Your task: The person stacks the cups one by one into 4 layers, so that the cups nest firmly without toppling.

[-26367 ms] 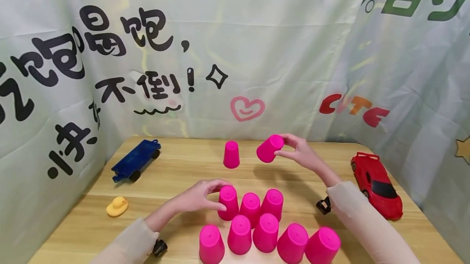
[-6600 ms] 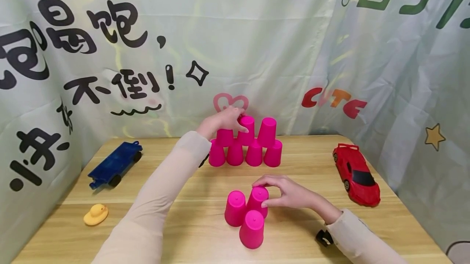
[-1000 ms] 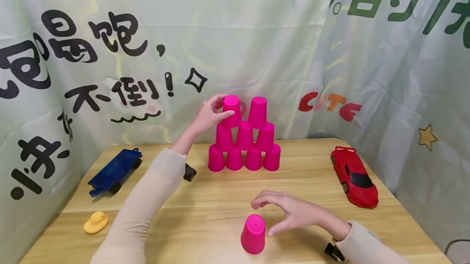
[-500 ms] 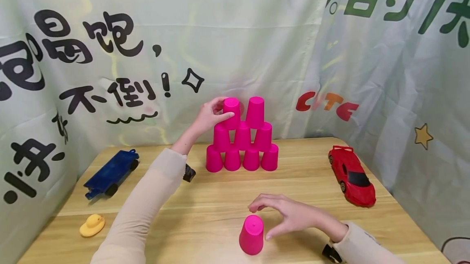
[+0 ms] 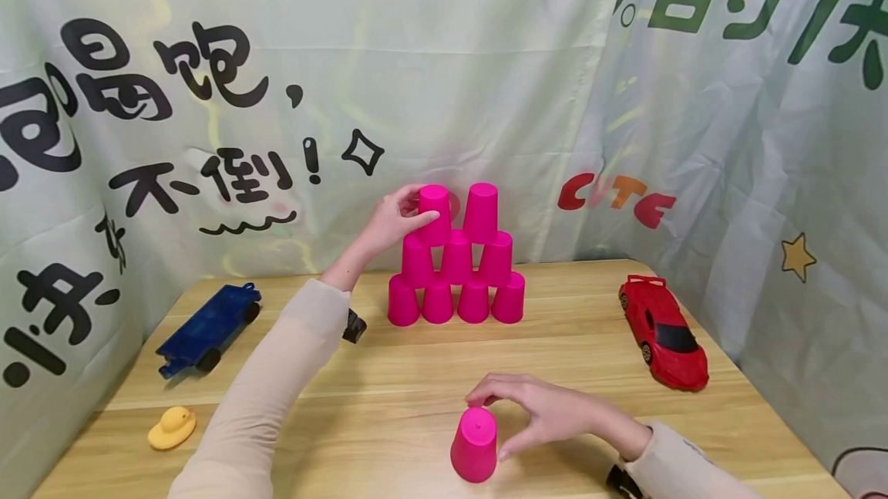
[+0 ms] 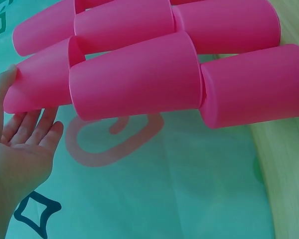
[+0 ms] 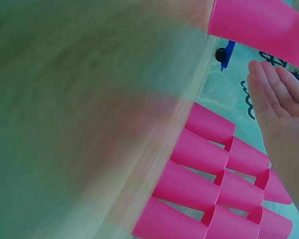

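Pink upside-down cups stand in three tiers at the back of the table; one base cup [image 5: 437, 302] and a middle-tier cup [image 5: 457, 258] show plainly. Two cups form the top tier. My left hand [image 5: 395, 220] holds the left one, a pink cup [image 5: 435, 210], thumb on its near side and fingers behind; the left wrist view shows the hand [image 6: 25, 157] around its narrow end. Near the front a lone pink cup [image 5: 475, 449] stands upside down. My right hand [image 5: 548, 409] arches beside it, fingertips at its top rim, thumb slightly apart from its right side.
A blue toy trailer [image 5: 210, 329] and a yellow rubber duck [image 5: 172, 428] sit on the left of the wooden table [image 5: 388, 399]. A red toy car [image 5: 664, 333] stands at the right. A printed cloth [image 5: 444, 98] hangs behind the table.
Since the oldest frame, scattered cups have become the tiered stack, and the front group has shrunk to one cup. Over the last second my right hand lowers toward that cup; my left stays put.
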Demonstrator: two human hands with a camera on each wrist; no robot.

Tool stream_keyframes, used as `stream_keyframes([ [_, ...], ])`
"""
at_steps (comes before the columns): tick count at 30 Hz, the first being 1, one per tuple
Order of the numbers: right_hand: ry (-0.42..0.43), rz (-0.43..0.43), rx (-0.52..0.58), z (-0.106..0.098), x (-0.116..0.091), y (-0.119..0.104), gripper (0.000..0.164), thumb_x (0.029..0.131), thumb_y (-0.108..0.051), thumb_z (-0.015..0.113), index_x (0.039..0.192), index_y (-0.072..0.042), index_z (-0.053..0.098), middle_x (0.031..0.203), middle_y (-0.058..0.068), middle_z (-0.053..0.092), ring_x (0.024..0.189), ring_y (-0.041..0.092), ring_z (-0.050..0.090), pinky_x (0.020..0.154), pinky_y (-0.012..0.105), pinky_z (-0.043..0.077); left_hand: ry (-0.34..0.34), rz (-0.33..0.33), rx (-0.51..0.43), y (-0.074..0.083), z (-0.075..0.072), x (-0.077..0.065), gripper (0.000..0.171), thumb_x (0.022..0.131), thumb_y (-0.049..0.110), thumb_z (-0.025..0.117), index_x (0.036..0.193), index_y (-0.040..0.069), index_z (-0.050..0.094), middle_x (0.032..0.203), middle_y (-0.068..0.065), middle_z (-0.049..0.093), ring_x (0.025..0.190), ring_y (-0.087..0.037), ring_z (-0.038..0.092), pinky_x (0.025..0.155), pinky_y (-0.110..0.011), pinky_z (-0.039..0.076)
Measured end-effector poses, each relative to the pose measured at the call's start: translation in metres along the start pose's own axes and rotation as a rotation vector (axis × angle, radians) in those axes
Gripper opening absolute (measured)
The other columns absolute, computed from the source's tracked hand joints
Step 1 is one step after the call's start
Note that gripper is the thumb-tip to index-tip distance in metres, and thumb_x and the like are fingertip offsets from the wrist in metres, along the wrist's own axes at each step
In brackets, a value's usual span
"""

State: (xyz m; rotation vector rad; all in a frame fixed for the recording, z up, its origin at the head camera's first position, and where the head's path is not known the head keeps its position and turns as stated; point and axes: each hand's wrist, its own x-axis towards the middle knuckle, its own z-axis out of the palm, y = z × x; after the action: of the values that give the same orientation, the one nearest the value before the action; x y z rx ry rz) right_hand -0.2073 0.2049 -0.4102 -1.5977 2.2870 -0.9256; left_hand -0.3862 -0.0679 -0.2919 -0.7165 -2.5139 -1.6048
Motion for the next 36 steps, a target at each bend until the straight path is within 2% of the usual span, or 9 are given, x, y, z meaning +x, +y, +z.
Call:
stream_keyframes([
  [9, -0.048, 0.024, 0.009, 0.004, 0.003, -0.001, 0.057, 0.086, -0.032, 0.075, 0.134, -0.013, 0.051, 0.124, -0.006, 0.061, 0.114, 0.002, 0.058, 0.096, 0.028, 0.054, -0.013, -0.014, 0.01, -0.003, -0.001, -0.001, 0.061, 0.09, 0.024, 0.071, 0.143, 0.008, 0.046, 0.136, -0.014, 0.058, 0.12, -0.032, 0.059, 0.103, -0.043, 0.052],
  [14, -0.063, -0.009, -0.011, 0.005, 0.005, 0.0, 0.054, 0.087, -0.034, 0.074, 0.132, -0.017, 0.051, 0.122, -0.007, 0.062, 0.113, 0.002, 0.058, 0.095, 0.024, 0.053, -0.02, -0.016, -0.012, -0.006, -0.003, -0.004, 0.063, 0.09, 0.025, 0.071, 0.144, 0.008, 0.044, 0.139, -0.013, 0.056, 0.126, -0.031, 0.056, 0.108, -0.043, 0.049],
  [18, -0.067, -0.036, -0.023, 0.006, 0.007, 0.002, 0.05, 0.087, -0.036, 0.073, 0.13, -0.019, 0.052, 0.12, -0.007, 0.062, 0.111, 0.001, 0.058, 0.094, 0.021, 0.052, -0.002, -0.038, -0.053, -0.014, -0.006, -0.01, 0.065, 0.09, 0.029, 0.07, 0.146, 0.012, 0.043, 0.145, -0.011, 0.051, 0.135, -0.032, 0.049, 0.112, -0.046, 0.044],
  [22, -0.066, -0.028, -0.007, 0.006, 0.008, 0.002, 0.045, 0.088, -0.036, 0.072, 0.126, -0.021, 0.054, 0.117, -0.008, 0.063, 0.108, 0.0, 0.059, 0.092, 0.019, 0.053, 0.017, -0.069, -0.096, -0.028, -0.012, -0.022, 0.07, 0.09, 0.031, 0.07, 0.149, 0.011, 0.037, 0.153, -0.01, 0.044, 0.144, -0.031, 0.038, 0.118, -0.05, 0.035],
  [28, -0.049, -0.014, 0.004, 0.006, 0.01, 0.002, 0.04, 0.089, -0.036, 0.071, 0.123, -0.022, 0.055, 0.115, -0.008, 0.063, 0.106, 0.0, 0.059, 0.09, 0.019, 0.053, -0.003, -0.11, -0.132, -0.062, -0.021, -0.047, 0.082, 0.087, 0.032, 0.074, 0.152, 0.009, 0.03, 0.158, -0.009, 0.036, 0.149, -0.027, 0.03, 0.123, -0.049, 0.025],
  [36, 0.081, -0.011, -0.013, -0.003, 0.015, 0.007, 0.039, 0.09, -0.033, 0.071, 0.124, -0.02, 0.055, 0.115, -0.007, 0.063, 0.107, 0.004, 0.06, 0.091, 0.024, 0.055, -0.08, -0.148, -0.07, -0.1, -0.017, -0.074, 0.088, 0.085, 0.027, 0.077, 0.152, 0.002, 0.026, 0.158, -0.018, 0.032, 0.149, -0.035, 0.028, 0.123, -0.052, 0.024],
])
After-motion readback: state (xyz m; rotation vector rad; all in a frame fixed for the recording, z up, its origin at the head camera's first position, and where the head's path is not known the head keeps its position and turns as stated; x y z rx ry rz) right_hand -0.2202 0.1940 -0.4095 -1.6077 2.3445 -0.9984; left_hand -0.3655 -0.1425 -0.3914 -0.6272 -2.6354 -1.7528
